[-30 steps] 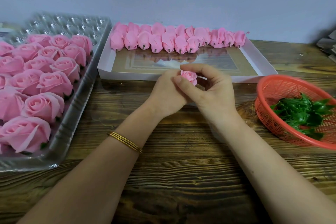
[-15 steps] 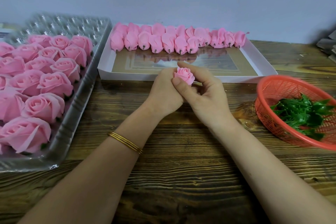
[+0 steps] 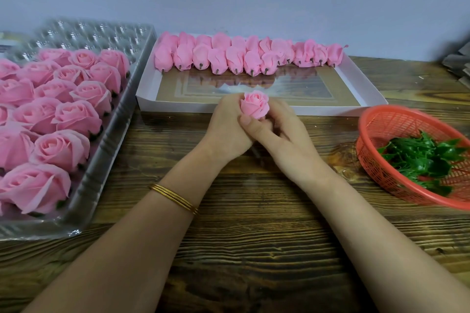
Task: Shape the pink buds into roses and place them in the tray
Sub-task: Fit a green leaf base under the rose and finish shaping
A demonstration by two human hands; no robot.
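Petals now spread: rose [image 3: 255,105] up btw both hands.
L hand [image 3: 226,132] & R hand [image 3: 284,140] each keep a grip curled round its base, over the desk [image 3: 254,249], just in front of the white box [image 3: 330,110]. Vs 1 s ago, R fingers have come off the top and the bloom is fuller. Shaping looks about done; prob. next goes to the tray [image 3: 101,160] at left, free cells at back.

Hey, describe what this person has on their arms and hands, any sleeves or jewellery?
No sleeves or gloves are in view. Thin gold bangles circle the wrist of the left hand. The right hand and its wrist wear nothing; no rings show.
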